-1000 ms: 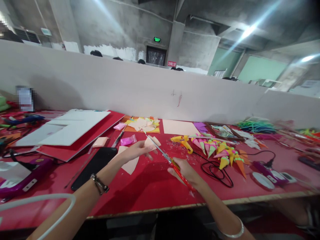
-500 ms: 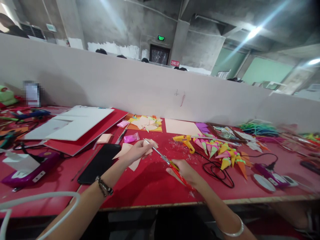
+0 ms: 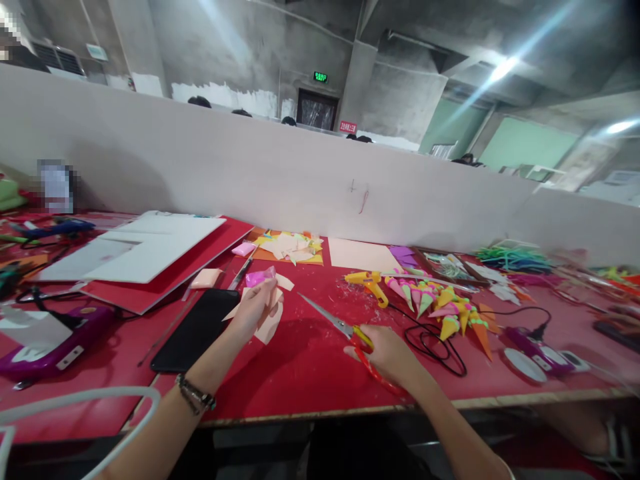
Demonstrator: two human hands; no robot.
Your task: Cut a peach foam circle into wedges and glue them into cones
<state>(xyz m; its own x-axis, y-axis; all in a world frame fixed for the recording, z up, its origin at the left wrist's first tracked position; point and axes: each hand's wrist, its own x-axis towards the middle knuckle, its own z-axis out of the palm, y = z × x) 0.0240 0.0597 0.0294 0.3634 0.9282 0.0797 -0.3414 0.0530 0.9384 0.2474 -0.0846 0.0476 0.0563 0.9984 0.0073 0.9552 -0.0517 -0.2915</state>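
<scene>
My right hand is wrapped round the red and yellow handles of a pair of scissors. The blades look closed and point up and left over the red tabletop. To the left, my left hand pinches a small piece of peach craft sheet, partly hidden by the fingers. More peach cut pieces lie under and beside that hand. Just beyond it sits a bright pink packet. The scissor tips are apart from the left hand and its piece.
A black phone lies left of my left hand. White boards are stacked further left. A yellow glue gun and several colourful cones lie right, with a black cable. A white partition stands behind.
My left hand has drawn back to the left with the peach piece, away from the blades. The scissors have moved slightly right and down with my right hand.
</scene>
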